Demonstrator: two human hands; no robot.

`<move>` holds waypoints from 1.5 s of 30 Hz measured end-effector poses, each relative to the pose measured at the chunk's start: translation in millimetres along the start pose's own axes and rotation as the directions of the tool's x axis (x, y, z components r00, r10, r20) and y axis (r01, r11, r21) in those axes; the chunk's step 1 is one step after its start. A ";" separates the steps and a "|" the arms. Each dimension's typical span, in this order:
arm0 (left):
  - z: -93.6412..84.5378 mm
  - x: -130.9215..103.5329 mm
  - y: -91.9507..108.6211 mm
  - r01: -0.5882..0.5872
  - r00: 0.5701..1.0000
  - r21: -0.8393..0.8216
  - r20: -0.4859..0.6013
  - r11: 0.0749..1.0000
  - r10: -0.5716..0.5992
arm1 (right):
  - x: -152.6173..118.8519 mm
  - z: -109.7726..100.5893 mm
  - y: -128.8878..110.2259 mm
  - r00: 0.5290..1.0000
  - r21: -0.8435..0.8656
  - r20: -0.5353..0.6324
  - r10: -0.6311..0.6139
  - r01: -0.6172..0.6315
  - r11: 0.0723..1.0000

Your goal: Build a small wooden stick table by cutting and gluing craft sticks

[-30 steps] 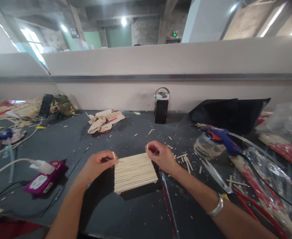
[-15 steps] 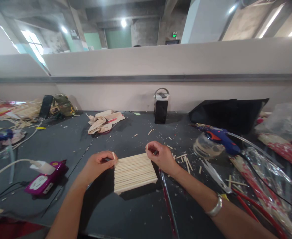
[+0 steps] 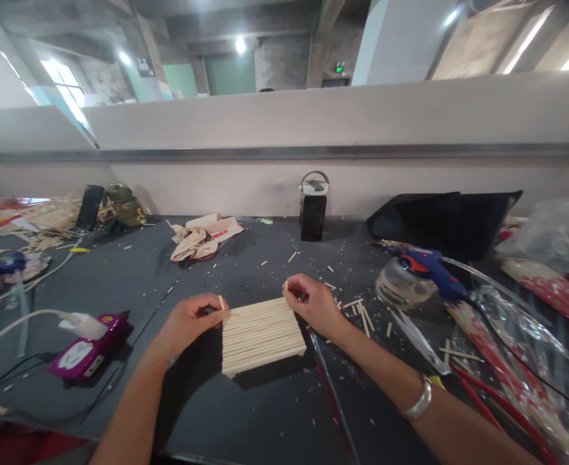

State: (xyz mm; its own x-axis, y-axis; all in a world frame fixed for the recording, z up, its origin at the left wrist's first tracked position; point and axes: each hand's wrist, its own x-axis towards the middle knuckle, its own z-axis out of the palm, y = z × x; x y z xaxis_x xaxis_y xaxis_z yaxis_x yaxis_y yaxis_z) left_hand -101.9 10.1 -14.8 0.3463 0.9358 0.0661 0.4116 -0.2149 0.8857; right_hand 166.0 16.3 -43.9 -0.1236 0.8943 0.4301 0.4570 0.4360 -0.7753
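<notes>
A panel of pale wooden sticks laid side by side [image 3: 263, 336] is on the dark table in front of me. At its far left corner, my left hand [image 3: 194, 323] pinches a short wooden stick [image 3: 221, 302] that stands up between thumb and fingers. My right hand [image 3: 316, 303] is at the far right corner, closed on another short stick [image 3: 287, 285], also upright. Both hands are against the panel's far edge. Beside the panel's right edge lies a dark red, shiny rod [image 3: 331, 394].
Stick offcuts [image 3: 364, 316] and scissors [image 3: 422, 342] lie right of my right hand. A blue glue gun [image 3: 432, 270] rests on a clear round container [image 3: 400, 287]. A purple power strip [image 3: 88, 355] sits left, a phone [image 3: 313, 218] and crumpled cloth [image 3: 199, 237] behind.
The lower end of the dark red rod has shifted slightly to the right. Both hands and the panel stay practically where they were.
</notes>
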 end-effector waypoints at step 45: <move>132.1 8.7 95.4 -0.124 0.990 -0.380 0.020 0.917 0.142 | -48.4 -106.0 -5.2 0.874 -0.606 0.252 0.415 -0.192 0.772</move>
State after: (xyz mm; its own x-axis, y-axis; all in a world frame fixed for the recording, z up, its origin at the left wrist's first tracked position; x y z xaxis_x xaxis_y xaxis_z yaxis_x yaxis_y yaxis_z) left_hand 51.7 -39.2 9.6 0.4181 0.8899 0.1824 0.0137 -0.2069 0.9783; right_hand 262.9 -39.9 -11.7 -0.1408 0.9881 -0.0625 0.9102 0.1044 -0.4009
